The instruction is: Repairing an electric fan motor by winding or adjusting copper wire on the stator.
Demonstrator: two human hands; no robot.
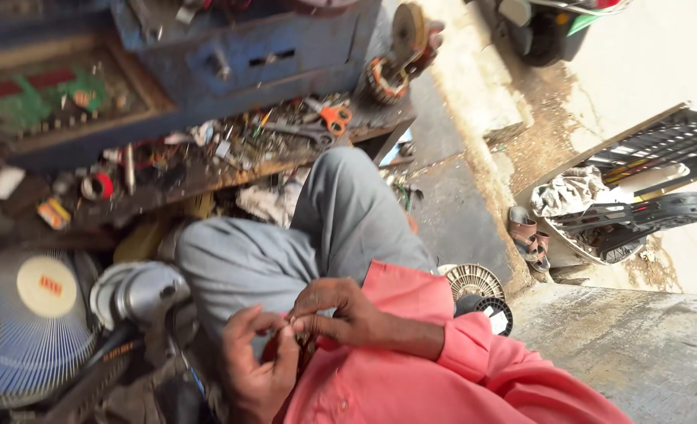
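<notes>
Left hand: your left hand [256, 363] curls around a small dark part [300, 344], mostly hidden.
Right hand: your right hand [334, 312] pinches the same part from above, fingertips meeting.
Part location: over your lap, above the grey trousers [285, 243].
Nearby: fan grille [18, 345] beside your knee; cluttered workbench [207, 165] beyond.

Daylight floods the far right, where the pale concrete floor [662, 55] glares almost white. The left sits dimmer, the cluttered desk [207, 169] in shade. The tilted view is soft overall, blurring the hands [301, 338] and the far-left edge.
</notes>
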